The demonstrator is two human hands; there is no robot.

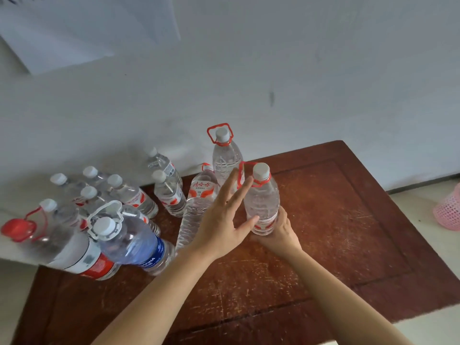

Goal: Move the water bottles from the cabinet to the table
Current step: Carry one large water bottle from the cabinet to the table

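Curls the fingers of the right hand (278, 232) round the foot of a white-capped water bottle (261, 200), upright on the scratched red-brown table (348, 220). Holds the left hand (221, 220) spread just beside the same bottle, fingers straight and grasping nothing, thumb tip touching the lower wall.

Directly behind those straight fingers, partly masked by them: a tall bottle with a red carry loop (225, 155) close to the wall, and a red-labelled bottle (202, 190) leaning at its side. Farther left, packed against the wall: a cluster of small bottles (134, 197), all capped white and upright. Nearest the camera on that side: a blue-labelled bottle (132, 240) with a white handle, pressed against a big red-capped bottle (74, 250).

Beyond the table's right edge, on pale floor: a pink mesh basket (448, 210), cut off by the frame. High on the white wall at upper left: a sheet of paper (74, 33).
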